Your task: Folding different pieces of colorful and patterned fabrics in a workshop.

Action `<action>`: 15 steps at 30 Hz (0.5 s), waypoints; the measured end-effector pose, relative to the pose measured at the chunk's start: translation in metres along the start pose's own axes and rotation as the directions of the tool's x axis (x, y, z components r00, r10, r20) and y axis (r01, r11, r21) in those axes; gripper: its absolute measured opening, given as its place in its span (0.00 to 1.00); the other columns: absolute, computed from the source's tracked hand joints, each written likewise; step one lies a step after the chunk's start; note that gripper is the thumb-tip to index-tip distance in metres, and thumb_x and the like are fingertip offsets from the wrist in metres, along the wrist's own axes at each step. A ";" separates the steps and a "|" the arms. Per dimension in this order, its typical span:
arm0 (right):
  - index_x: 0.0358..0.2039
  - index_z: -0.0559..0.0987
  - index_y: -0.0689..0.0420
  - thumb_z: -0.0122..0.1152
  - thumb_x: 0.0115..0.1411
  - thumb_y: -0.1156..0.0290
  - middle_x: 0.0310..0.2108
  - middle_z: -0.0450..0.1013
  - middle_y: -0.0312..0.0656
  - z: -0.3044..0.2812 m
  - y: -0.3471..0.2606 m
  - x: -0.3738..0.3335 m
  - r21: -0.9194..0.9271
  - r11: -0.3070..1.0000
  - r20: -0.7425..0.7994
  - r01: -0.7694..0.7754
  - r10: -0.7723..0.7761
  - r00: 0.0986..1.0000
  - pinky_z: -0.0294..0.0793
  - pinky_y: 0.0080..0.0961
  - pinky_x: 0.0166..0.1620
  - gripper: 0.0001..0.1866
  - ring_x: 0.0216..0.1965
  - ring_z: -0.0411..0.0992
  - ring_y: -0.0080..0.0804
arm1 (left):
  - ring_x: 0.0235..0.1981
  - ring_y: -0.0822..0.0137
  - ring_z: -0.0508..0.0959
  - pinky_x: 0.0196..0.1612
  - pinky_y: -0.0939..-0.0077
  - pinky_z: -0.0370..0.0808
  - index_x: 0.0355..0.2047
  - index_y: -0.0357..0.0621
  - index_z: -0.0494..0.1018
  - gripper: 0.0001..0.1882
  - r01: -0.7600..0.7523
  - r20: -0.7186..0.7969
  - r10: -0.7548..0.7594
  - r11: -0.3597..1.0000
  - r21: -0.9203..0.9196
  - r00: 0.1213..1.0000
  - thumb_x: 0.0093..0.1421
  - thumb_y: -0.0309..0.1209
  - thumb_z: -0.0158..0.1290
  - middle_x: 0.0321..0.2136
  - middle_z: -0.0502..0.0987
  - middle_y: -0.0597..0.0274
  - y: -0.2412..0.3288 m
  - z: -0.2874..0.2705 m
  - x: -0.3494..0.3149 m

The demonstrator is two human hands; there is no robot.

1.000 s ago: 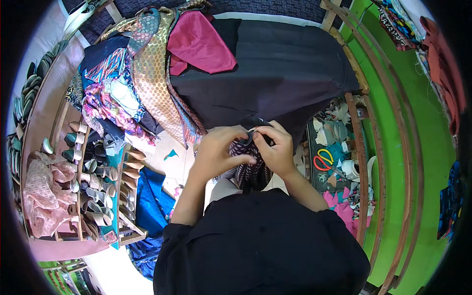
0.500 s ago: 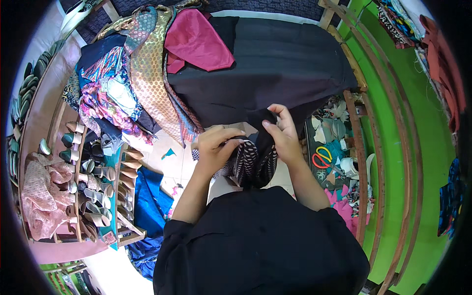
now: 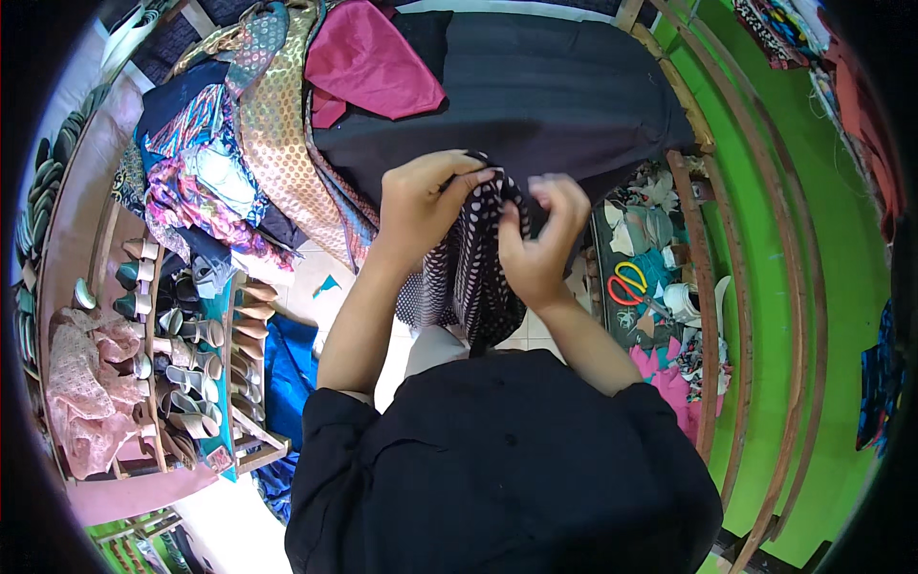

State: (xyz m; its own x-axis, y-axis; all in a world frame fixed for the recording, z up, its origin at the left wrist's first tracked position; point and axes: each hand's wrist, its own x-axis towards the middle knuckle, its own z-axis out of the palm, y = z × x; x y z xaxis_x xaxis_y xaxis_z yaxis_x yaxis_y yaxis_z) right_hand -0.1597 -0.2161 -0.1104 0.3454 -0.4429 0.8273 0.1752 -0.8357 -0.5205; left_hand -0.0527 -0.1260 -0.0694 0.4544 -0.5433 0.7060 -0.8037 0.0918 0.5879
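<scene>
A black cloth with white dots hangs in folds in front of my chest, its lower end over my lap. My left hand is closed, pinching the cloth's top edge between thumb and fingers. Beside it on the right is my right hand, with thumb and curled fingers apart. Its thumb lies against the cloth, and its fingertips are smeared by motion. Beyond both hands stretches a padded table covered in black cloth.
Magenta cloth and gold patterned fabric lie at the table's left. Wooden racks hold shoes on my left. Orange-and-yellow-handled scissors lie among scraps on my right, beside wooden rails. Blue cloth lies on the floor.
Both hands have moved up and away from me, raising the dotted cloth so more of it shows. My right hand has let go of the black part it pinched.
</scene>
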 end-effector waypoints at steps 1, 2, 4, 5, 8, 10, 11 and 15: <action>0.35 0.67 0.61 0.53 0.44 0.84 0.35 0.64 0.47 0.005 0.010 -0.016 -0.033 0.996 -0.109 0.088 -0.091 0.990 0.63 0.32 0.42 0.15 0.38 0.64 0.45 | 0.30 0.71 0.77 0.35 0.82 0.71 0.25 0.32 0.74 0.04 -0.003 0.000 0.003 1.000 0.002 1.000 0.46 0.18 0.56 0.27 0.78 0.56 0.001 -0.001 0.006; 0.34 0.66 0.61 0.52 0.43 0.85 0.34 0.64 0.47 0.008 0.017 -0.023 0.034 0.992 -0.009 0.123 -0.123 0.992 0.63 0.31 0.40 0.15 0.36 0.64 0.43 | 0.29 0.72 0.76 0.34 0.83 0.71 0.25 0.32 0.74 0.04 0.005 -0.052 -0.008 0.999 -0.053 0.999 0.46 0.18 0.55 0.27 0.78 0.57 0.003 -0.002 0.012; 0.38 0.66 0.62 0.51 0.44 0.86 0.31 0.65 0.47 0.017 0.037 -0.049 0.078 0.976 0.156 -0.202 0.188 0.970 0.64 0.29 0.39 0.18 0.35 0.65 0.41 | 0.27 0.75 0.75 0.32 0.85 0.70 0.25 0.31 0.74 0.03 -0.008 -0.126 -0.007 0.993 -0.115 0.992 0.47 0.17 0.55 0.26 0.78 0.58 0.014 -0.007 0.025; 0.40 0.65 0.63 0.51 0.44 0.87 0.31 0.65 0.46 0.025 0.057 -0.066 0.068 0.956 0.159 -0.285 0.272 0.949 0.65 0.27 0.37 0.19 0.33 0.66 0.40 | 0.27 0.75 0.75 0.32 0.85 0.70 0.25 0.31 0.74 0.03 -0.013 -0.121 -0.001 0.993 -0.117 0.993 0.47 0.17 0.55 0.26 0.78 0.58 0.020 -0.010 0.029; 0.37 0.69 0.62 0.51 0.47 0.84 0.31 0.68 0.48 0.031 0.116 -0.105 -0.097 0.920 0.224 -0.381 0.393 0.892 0.66 0.27 0.38 0.14 0.35 0.67 0.40 | 0.27 0.72 0.76 0.32 0.83 0.71 0.25 0.31 0.74 0.04 -0.057 -0.248 0.017 0.987 -0.154 0.969 0.46 0.16 0.53 0.26 0.78 0.56 0.033 -0.028 0.038; 0.35 0.70 0.62 0.51 0.48 0.80 0.32 0.69 0.48 0.021 0.128 -0.111 -0.293 0.900 0.278 -0.322 0.402 0.872 0.66 0.26 0.39 0.11 0.36 0.68 0.41 | 0.27 0.74 0.76 0.32 0.85 0.70 0.25 0.31 0.74 0.03 -0.044 -0.326 -0.013 0.985 -0.168 0.945 0.47 0.16 0.53 0.26 0.77 0.55 0.033 -0.047 0.036; 0.33 0.72 0.62 0.52 0.50 0.77 0.33 0.70 0.49 0.014 0.137 -0.116 -0.490 0.836 0.315 -0.248 0.435 0.843 0.66 0.25 0.40 0.08 0.37 0.68 0.42 | 0.27 0.74 0.75 0.32 0.85 0.70 0.24 0.31 0.74 0.03 -0.087 -0.381 0.020 0.983 -0.159 0.924 0.47 0.17 0.54 0.27 0.78 0.56 0.028 -0.052 0.036; 0.29 0.74 0.62 0.53 0.52 0.71 0.32 0.72 0.44 0.001 0.178 -0.122 -0.488 0.815 0.180 -0.311 0.444 0.878 0.66 0.22 0.40 0.08 0.34 0.70 0.35 | 0.28 0.71 0.76 0.36 0.82 0.70 0.25 0.34 0.74 0.01 0.048 -0.609 -0.101 0.994 -0.102 0.787 0.49 0.18 0.54 0.27 0.77 0.54 0.019 -0.084 0.028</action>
State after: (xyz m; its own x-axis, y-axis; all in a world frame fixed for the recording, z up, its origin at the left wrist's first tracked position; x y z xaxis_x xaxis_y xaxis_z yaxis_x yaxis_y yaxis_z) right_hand -0.1696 -0.3100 -0.3044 0.5473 -0.7009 0.4574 -0.4151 -0.7019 -0.5788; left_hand -0.0235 -0.0691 -0.0052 0.6723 0.0715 0.7368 -0.7375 0.1501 0.6584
